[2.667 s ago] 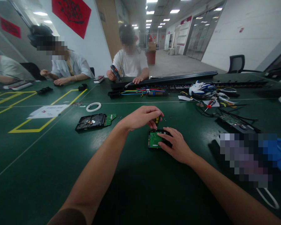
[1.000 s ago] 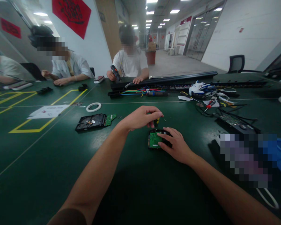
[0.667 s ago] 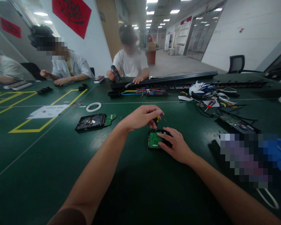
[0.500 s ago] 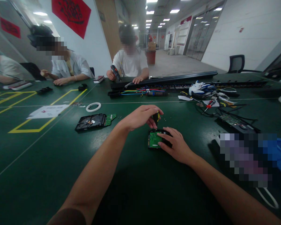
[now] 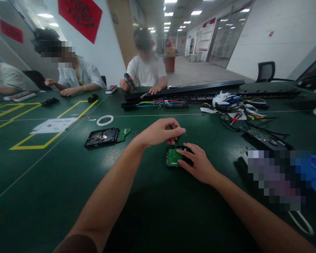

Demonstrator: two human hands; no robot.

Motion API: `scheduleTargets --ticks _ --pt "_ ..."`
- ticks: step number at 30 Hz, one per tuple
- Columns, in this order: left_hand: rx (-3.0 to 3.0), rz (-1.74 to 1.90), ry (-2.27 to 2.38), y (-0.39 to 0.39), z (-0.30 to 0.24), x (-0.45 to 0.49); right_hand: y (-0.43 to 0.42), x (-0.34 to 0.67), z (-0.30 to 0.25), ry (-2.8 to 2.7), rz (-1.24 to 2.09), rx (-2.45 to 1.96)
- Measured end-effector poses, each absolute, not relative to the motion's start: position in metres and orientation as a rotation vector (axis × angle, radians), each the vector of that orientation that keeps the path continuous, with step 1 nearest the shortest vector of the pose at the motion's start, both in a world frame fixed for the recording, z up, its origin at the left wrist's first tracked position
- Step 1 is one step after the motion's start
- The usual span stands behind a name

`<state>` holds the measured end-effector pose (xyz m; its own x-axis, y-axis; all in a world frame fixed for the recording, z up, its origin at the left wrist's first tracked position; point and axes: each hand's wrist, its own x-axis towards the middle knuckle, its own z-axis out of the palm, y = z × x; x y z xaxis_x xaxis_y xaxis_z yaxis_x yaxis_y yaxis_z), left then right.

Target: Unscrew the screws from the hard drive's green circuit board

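Observation:
A small hard drive (image 5: 173, 157) lies on the green table before me, its green circuit board facing up. My left hand (image 5: 164, 132) is over its far edge, closed around a short black-and-yellow screwdriver (image 5: 176, 138). The screwdriver stands roughly upright; its tip is hidden by my fingers. From the right, my right hand (image 5: 197, 161) grips the drive, thumb and spread fingers resting across the board and covering its right part. Tiny screws (image 5: 185, 134) lie just beyond the screwdriver.
To the left are an opened drive casing (image 5: 102, 137), a white tape roll (image 5: 105, 120) and a paper sheet (image 5: 54, 125). Wires (image 5: 158, 102), gloves (image 5: 225, 99) and a drive with cables (image 5: 267, 138) lie farther off. Across the table, a person holds a power screwdriver (image 5: 130, 82).
My left thumb and fingers have shifted around the screwdriver handle, the thumb now stretched farther right. My right hand and the hard drive stay put.

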<state>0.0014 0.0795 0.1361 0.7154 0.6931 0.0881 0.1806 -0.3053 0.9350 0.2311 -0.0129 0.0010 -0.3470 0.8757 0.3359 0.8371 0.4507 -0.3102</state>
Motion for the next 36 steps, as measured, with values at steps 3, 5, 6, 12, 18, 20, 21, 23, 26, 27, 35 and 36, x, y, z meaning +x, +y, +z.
scheduleTargets --ticks 3,5,6,12,18,20,21,23,26,27,35,36 --pt "1.836 0.596 0.677 0.0783 0.1358 0.0023 -0.0130 0.2309 0.0011 -2.260 0.118 -1.440" --pt "1.852 0.584 0.658 0.0779 0.1363 0.0025 -0.0131 0.2310 0.0012 -2.260 0.118 -1.439" --pt "1.871 0.571 0.642 0.0777 0.1369 0.0024 -0.0132 0.2311 0.0012 -2.260 0.118 -1.439" --pt "1.895 0.531 0.628 0.0782 0.1385 0.0022 -0.0130 0.2321 -0.0003 -2.262 0.113 -1.438" --pt "1.698 0.556 0.644 0.0819 0.1342 0.0025 -0.0125 0.2314 0.0012 -2.261 0.127 -1.438" --pt "1.696 0.552 0.660 0.0827 0.1333 0.0025 -0.0130 0.2307 0.0031 -2.256 0.129 -1.440" --pt "1.709 0.556 0.676 0.0831 0.1329 0.0025 -0.0132 0.2304 0.0039 -2.255 0.131 -1.442" --pt "1.762 0.572 0.712 0.0840 0.1319 0.0025 -0.0137 0.2302 0.0046 -2.257 0.135 -1.446" --pt "1.843 0.593 0.758 0.0854 0.1308 0.0023 -0.0137 0.2306 0.0033 -2.247 0.123 -1.437" --pt "1.858 0.593 0.762 0.0856 0.1310 0.0022 -0.0136 0.2308 0.0024 -2.244 0.117 -1.429" --pt "1.932 0.524 0.619 0.0795 0.1373 0.0006 -0.0127 0.2313 0.0003 -2.247 0.104 -1.426" --pt "1.934 0.520 0.603 0.0789 0.1374 0.0005 -0.0128 0.2310 0.0008 -2.250 0.103 -1.429"
